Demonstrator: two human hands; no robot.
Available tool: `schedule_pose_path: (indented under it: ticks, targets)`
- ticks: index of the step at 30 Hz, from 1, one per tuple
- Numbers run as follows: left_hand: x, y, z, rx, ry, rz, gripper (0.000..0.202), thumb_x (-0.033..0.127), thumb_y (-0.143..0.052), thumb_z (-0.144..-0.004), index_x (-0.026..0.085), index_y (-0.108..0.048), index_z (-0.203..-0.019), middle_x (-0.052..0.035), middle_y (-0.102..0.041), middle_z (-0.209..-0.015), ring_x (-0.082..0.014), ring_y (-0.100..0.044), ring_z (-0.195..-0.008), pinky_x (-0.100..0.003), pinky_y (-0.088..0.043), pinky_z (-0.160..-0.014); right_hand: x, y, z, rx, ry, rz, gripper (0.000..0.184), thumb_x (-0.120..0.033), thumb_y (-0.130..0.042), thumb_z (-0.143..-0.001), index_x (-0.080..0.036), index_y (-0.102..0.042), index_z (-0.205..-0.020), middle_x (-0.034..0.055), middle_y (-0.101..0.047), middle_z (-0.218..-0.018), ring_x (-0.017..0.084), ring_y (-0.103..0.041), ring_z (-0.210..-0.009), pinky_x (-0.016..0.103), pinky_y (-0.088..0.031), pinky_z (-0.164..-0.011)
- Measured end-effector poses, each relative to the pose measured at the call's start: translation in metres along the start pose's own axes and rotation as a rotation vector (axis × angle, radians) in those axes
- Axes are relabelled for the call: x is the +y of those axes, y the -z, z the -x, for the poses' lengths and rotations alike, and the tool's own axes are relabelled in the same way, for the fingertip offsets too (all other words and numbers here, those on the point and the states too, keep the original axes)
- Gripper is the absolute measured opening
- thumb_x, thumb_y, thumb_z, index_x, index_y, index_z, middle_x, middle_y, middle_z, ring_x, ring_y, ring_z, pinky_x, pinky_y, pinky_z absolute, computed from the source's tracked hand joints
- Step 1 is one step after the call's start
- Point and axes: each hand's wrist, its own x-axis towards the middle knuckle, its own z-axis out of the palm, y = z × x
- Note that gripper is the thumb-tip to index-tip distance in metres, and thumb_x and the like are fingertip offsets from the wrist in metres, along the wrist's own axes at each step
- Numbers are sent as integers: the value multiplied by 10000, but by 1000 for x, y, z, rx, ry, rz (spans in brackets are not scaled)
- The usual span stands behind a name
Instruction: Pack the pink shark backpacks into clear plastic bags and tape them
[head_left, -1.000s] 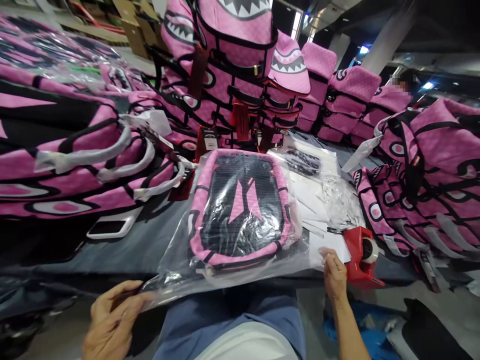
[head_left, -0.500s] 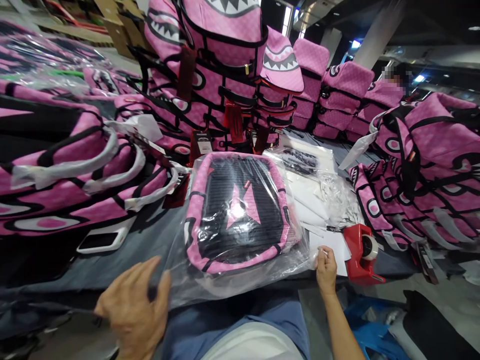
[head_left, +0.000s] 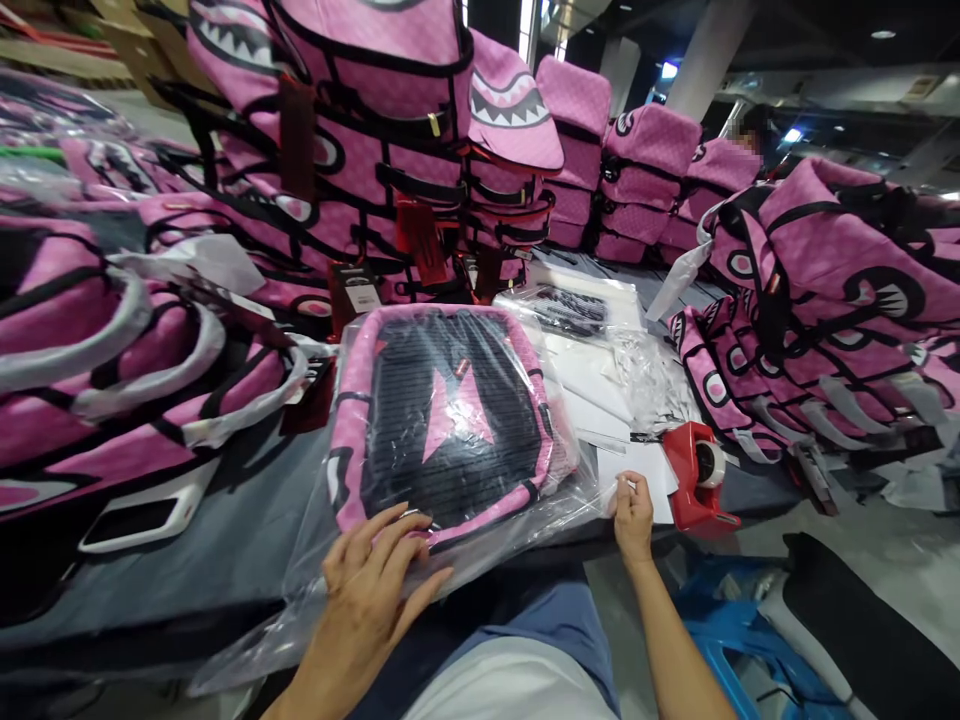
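A pink and black bag (head_left: 390,420) lies flat in front of me inside a clear plastic bag (head_left: 300,600). My left hand (head_left: 375,580) rests with its fingers stretched over the plastic at the bag's near left edge. At the lower right, my right hand (head_left: 634,510) pinches the corner of the plastic bag. Just beyond that hand are white paper sheets (head_left: 645,475) and a red tape dispenser (head_left: 694,485).
Pink bags (head_left: 112,400) are stacked at the left, more bags (head_left: 847,260) at the right, and a tall pile (head_left: 375,160) stands behind. A white phone-like device (head_left: 150,510) lies on the dark cloth. A blue stool (head_left: 720,640) is at lower right.
My left hand has moved right, from beside the package onto its near edge. The right hand keeps its pinch on the plastic corner. The whole view has shifted somewhat.
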Motion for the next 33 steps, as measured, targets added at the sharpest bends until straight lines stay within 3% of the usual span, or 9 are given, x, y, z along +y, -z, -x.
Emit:
schedule_pose_path:
  ticks: [3,8,16,20,25,30,33]
  targets:
    - [-2,1,4,6,23,0,183,345,-547,-1014,249,-565,-858,-80,-747,-1051,-307,-635,-1083,-439,-354,-969,0,0,0,4,1,-12,560,-793,-543,-870,-239,-521,-951,-102,-451,-452,147,-470,-415,275,-393,-477]
    - [-6,2,6,-40,33,30,160,346,-557,-1017,258,-581,-886,-49,-752,-1041,-259,-656,-1019,-407,-342,-942,0,0,0,15,4,-29,569,-799,-538,-870,-237,-523,-960,-103,-460,-447,146,-484,-415,270,-410,-489]
    - [4,15,-3,-51,23,133,162,303,-525,-1043,243,-548,-894,66,-633,-726,-150,-620,-646,-334,-339,-819,-1,1,1,9,3,-38,588,-815,-535,-859,-236,-516,-960,-101,-471,-448,148,-487,-417,274,-416,-500]
    - [5,16,-2,-29,24,139,120,315,-531,-1046,237,-608,-997,55,-700,-784,-149,-657,-666,-340,-352,-832,-1,1,1,-3,16,-42,562,-796,-536,-874,-240,-522,-953,-99,-472,-445,152,-496,-415,278,-419,-497]
    - [-1,14,-3,-4,39,124,159,339,-576,-1023,262,-638,-899,55,-718,-766,-158,-654,-682,-349,-348,-802,1,2,0,-11,43,-44,535,-775,-535,-892,-243,-531,-945,-95,-483,-440,155,-502,-411,281,-426,-501]
    - [-10,11,-4,52,-35,46,161,304,-579,-1006,294,-687,-887,27,-752,-782,-208,-674,-789,-379,-345,-806,3,2,2,19,40,-43,554,-793,-533,-882,-242,-524,-946,-92,-486,-448,157,-506,-416,279,-421,-494]
    - [-17,8,-6,4,-14,74,199,313,-553,-1013,299,-701,-883,26,-755,-799,-207,-661,-793,-394,-334,-830,3,2,4,35,50,-35,545,-782,-525,-893,-240,-518,-946,-86,-495,-460,156,-511,-425,277,-429,-505]
